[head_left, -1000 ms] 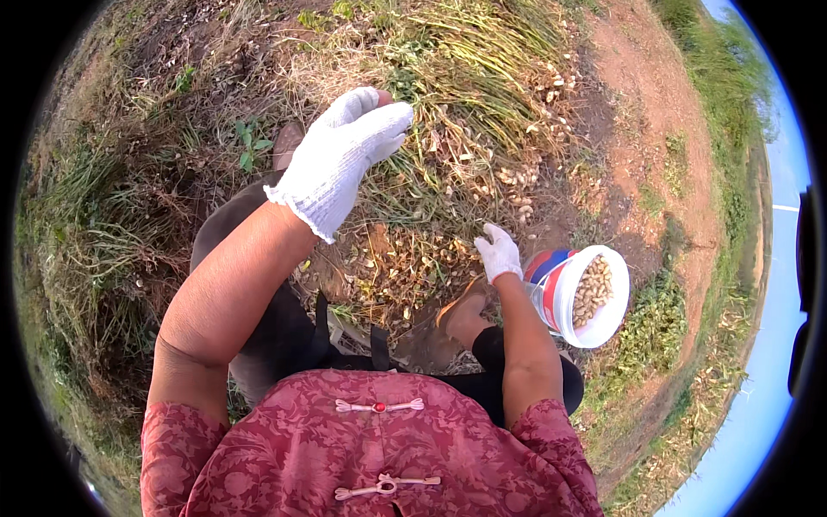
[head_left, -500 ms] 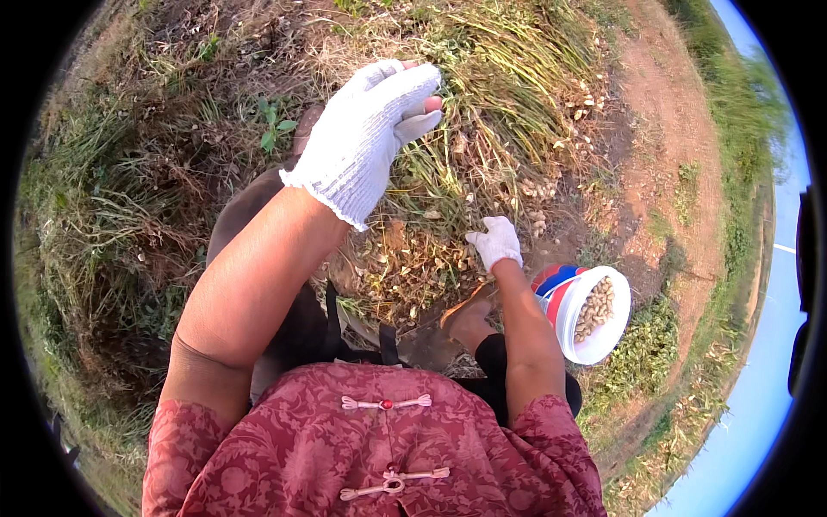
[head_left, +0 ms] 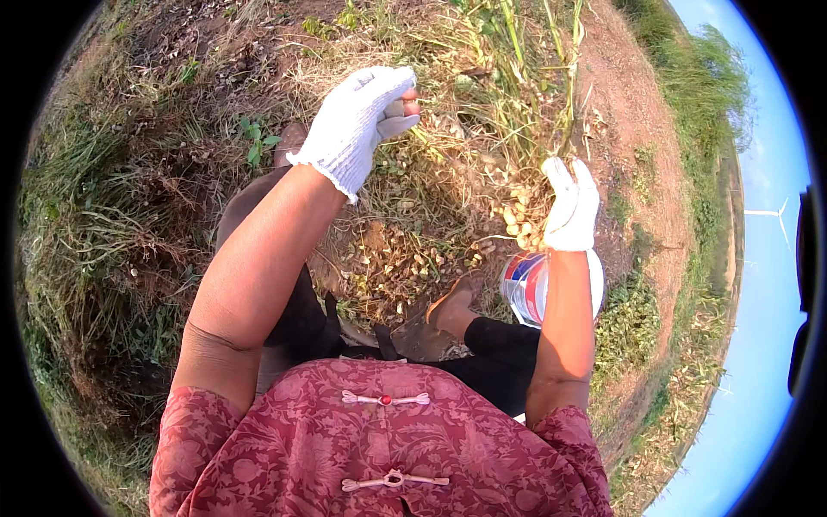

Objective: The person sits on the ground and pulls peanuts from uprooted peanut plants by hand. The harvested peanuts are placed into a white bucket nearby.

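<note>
My right hand (head_left: 570, 211), in a white knit glove, is closed around the lower end of a bunch of peanut plants (head_left: 564, 95). Their stems rise beyond my fingers, and a cluster of pale peanut pods (head_left: 521, 214) hangs just left of the hand. My left hand (head_left: 366, 121), also gloved, with some fingertips bare, hovers at the upper middle. Its fingers curve forward, parted from the thumb, and nothing shows between them. Behind my right forearm stands a white bucket (head_left: 521, 280) with red and blue on its side; the arm hides most of its opening.
Loose pods and dry leaves (head_left: 388, 267) litter the ground before my feet. Cut plants and straw (head_left: 465, 121) lie beyond. A grass heap (head_left: 95, 233) spreads at left. A dirt track (head_left: 663, 164) runs along the right, with wind turbines (head_left: 782, 215) in the distance.
My right hand has risen from the ground and moved right, lifting the peanut plants with their pods. The bucket is now partly behind that forearm. My left hand has shifted slightly left.
</note>
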The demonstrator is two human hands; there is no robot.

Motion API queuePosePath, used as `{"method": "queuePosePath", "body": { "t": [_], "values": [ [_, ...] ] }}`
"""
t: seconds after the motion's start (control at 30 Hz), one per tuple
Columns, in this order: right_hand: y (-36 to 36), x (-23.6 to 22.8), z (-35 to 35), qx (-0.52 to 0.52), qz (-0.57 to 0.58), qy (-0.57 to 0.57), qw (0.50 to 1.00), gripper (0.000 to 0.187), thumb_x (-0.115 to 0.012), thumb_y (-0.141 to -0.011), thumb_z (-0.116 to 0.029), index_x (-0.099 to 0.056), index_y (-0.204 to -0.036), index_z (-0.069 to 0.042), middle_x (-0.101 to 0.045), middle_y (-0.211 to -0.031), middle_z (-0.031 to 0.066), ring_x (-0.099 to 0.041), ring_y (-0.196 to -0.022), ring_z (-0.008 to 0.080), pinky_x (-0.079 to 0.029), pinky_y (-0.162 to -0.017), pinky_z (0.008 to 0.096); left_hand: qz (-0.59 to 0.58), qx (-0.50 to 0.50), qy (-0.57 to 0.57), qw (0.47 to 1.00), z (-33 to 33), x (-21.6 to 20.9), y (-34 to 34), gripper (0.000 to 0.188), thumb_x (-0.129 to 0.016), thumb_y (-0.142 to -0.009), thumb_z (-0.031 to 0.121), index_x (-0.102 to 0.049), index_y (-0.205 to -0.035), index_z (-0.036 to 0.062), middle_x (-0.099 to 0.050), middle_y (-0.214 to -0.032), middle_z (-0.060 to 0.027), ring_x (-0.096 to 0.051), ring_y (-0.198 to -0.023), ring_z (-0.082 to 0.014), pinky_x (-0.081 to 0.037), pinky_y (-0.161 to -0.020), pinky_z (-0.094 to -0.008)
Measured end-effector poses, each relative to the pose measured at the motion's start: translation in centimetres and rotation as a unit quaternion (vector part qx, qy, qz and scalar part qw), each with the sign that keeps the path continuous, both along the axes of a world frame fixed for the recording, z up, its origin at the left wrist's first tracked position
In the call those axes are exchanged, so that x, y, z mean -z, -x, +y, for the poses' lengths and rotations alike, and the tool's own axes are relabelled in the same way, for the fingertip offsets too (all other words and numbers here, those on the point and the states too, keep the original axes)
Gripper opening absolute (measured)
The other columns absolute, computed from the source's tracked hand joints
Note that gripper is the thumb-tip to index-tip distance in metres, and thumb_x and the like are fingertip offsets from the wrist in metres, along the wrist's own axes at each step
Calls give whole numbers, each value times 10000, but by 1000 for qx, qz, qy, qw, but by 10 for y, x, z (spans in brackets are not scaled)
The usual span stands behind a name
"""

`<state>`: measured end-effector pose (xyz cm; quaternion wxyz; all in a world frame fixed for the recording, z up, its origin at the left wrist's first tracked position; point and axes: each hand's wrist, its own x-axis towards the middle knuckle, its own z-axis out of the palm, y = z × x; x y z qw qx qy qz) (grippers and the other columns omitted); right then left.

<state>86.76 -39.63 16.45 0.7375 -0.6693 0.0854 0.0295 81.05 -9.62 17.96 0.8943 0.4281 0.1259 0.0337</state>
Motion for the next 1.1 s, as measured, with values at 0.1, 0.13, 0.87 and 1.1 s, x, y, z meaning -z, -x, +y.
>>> {"method": "queuePosePath", "body": {
  "t": [0.1,0.13,0.87,1.1],
  "values": [
    [-15,18,-4,-248,-63,636,728,318,-573,-930,-224,-615,-1094,45,-674,-950,90,-645,-947,209,-486,-837,324,5,92,-23,995,4,2,0,180,-656,-900,262,-604,-944,95,-660,-843,-31,-646,-732,-128,-558,-713,-278],
    [-12,15,-7,-164,-52,464,869,297,-598,-913,-226,-635,-1060,29,-677,-926,78,-636,-910,193,-478,-831,330,38,136,-65,988,-2,0,2,201,-667,-892,287,-608,-926,97,-658,-826,-23,-641,-714,-118,-555,-693,-272],
    [48,-45,61,-304,-204,371,854,392,-716,-794,-280,-573,-1022,5,-609,-1033,209,-595,-969,383,-485,-810,421,-55,298,6,953,-80,33,-9,747,-765,-806,313,-374,-1401,87,-537,-1292,-83,-517,-1184,-203,-436,-988,-381],
    [27,-54,17,-300,-278,272,871,460,-732,-814,-193,-573,-1202,-5,-636,-1102,103,-625,-966,207,-507,-838,318,71,200,-68,975,-93,36,-16,519,-726,-810,158,-497,-1257,26,-623,-1096,-64,-597,-983,-172,-489,-859,-308]
  ]
}}
